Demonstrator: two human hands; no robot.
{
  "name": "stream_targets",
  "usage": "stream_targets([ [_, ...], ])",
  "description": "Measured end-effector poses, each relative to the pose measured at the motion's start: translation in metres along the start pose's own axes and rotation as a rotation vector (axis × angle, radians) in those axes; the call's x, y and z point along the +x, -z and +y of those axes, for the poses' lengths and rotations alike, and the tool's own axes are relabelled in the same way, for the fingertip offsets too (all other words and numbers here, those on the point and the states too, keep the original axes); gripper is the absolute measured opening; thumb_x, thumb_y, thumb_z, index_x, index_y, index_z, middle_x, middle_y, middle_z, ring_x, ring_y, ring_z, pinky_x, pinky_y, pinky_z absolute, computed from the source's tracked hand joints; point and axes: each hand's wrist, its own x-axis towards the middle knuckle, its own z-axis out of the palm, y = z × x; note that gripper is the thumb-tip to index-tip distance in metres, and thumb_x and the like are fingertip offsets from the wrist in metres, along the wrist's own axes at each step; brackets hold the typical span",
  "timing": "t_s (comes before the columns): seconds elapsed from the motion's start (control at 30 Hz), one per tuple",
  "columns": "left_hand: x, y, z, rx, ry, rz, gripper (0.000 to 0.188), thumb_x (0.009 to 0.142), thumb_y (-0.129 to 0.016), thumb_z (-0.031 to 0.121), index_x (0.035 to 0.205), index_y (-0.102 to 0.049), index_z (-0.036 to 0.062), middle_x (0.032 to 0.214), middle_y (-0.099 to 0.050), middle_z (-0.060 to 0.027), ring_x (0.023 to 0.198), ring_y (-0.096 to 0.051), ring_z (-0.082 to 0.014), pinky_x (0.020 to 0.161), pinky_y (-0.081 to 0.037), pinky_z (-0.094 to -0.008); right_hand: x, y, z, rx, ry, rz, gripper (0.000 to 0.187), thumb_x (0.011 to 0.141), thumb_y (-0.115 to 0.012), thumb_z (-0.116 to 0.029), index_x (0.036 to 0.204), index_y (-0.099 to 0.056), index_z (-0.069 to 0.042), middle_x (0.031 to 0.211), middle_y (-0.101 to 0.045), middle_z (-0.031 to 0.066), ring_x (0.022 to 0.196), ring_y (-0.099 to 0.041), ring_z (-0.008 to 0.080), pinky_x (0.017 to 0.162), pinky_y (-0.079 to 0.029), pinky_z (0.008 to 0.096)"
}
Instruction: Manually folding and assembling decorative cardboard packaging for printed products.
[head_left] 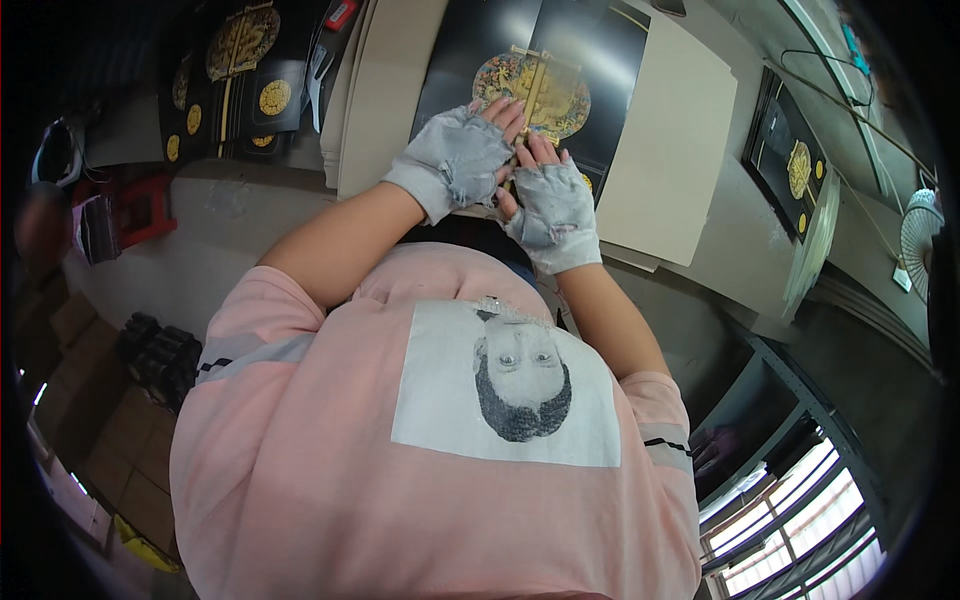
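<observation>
L. hand (pixel 455 155) and R. hand (pixel 553 205), each in a grey-white fingerless fabric glove, rest palm-down, close tog., on the near part of a glossy black rectangular sheet (pixel 595 50) w/ a round gold-and-multicolour medallion (pixel 560 95). Both hands are unclenched, fingers extended; nothing is seen grasped. L. fingertips overlap the medallion's near L. part; R. fingertips lie at its near edge, R. thumb spread toward the L. hand. The sheet reaches away beyond both hands, on pale beige flat boards (pixel 680 140) that project well to the R. of the R. hand; further pale board shows L. of the L. hand. All lie on a grey surface (pixel 255 195).

Far L. of the L. hand: black panels w/ gold round motifs (pixel 225 115), partly overlapping; beside them, a small red item (pixel 340 14) and a whitish-blue tool, type unclear (pixel 319 80). Lower, same side: a red plastic frame (pixel 150 210). Well R. of the R. hand: another black panel w/ gold medallion (pixel 775 140), and, further out, a round white fan (pixel 920 240). Nearer the wearer than both hands: a pink short-sleeved shirt (pixel 300 480) w/ a white b/w-printed panel (pixel 430 400).
</observation>
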Motion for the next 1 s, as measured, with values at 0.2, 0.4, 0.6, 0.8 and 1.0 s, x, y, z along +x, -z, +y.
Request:
stream_targets([
  [0.2,0.002,0.000,0.001,-0.074,0.033,-0.023,0.083,0.094,-0.061,0.053,0.155,-0.043,0.0005,0.165,-0.039,-0.0165,0.154,-0.036,-0.0290,0.125,-0.030,-0.0462,-0.003,0.003,0.009,-0.145,-0.102,0.007,0.072,0.093,-0.065,-0.053,0.148,-0.055,-0.008,0.158,-0.046,0.0220,0.149,-0.042,0.0379,0.118,-0.035,0.0612],
  [0.4,0.006,0.005,0.001,-0.103,0.014,-0.076,0.083,0.094,-0.060,0.057,0.154,-0.045,0.0003,0.165,-0.038,-0.0191,0.154,-0.036,-0.0315,0.124,-0.031,-0.0480,0.033,0.019,0.058,-0.244,-0.137,-0.053,0.079,0.094,-0.060,-0.061,0.154,-0.049,-0.010,0.162,-0.042,0.0206,0.154,-0.035,0.0378,0.123,-0.028,0.0599],
  [0.6,0.009,-0.002,0.000,-0.120,0.040,-0.135,0.086,0.094,-0.059,0.058,0.154,-0.044,-0.0009,0.166,-0.037,-0.0193,0.155,-0.033,-0.0314,0.126,-0.026,-0.0478,0.102,0.044,0.119,-0.303,-0.097,-0.061,0.081,0.096,-0.056,-0.064,0.156,-0.047,-0.011,0.164,-0.039,0.0215,0.154,-0.034,0.0395,0.124,-0.027,0.0580],
  [0.8,0.010,-0.004,0.000,-0.153,0.067,-0.185,0.091,0.092,-0.062,0.059,0.156,-0.041,-0.0019,0.167,-0.035,-0.0203,0.157,-0.028,-0.0328,0.127,-0.021,-0.0484,0.179,0.071,0.177,-0.413,-0.041,-0.053,0.080,0.098,-0.054,-0.064,0.155,-0.047,-0.009,0.163,-0.041,0.0220,0.153,-0.035,0.0405,0.124,-0.030,0.0546],
  [1.0,0.008,-0.008,0.002,-0.187,0.076,-0.226,0.091,0.092,-0.061,0.060,0.157,-0.040,-0.0007,0.169,-0.032,-0.0198,0.159,-0.025,-0.0333,0.128,-0.018,-0.0487,0.229,0.069,0.234,-0.342,0.026,0.091,0.084,0.099,-0.048,-0.068,0.160,-0.042,-0.011,0.167,-0.036,0.0193,0.156,-0.033,0.0335,0.127,-0.024,0.0517],
])
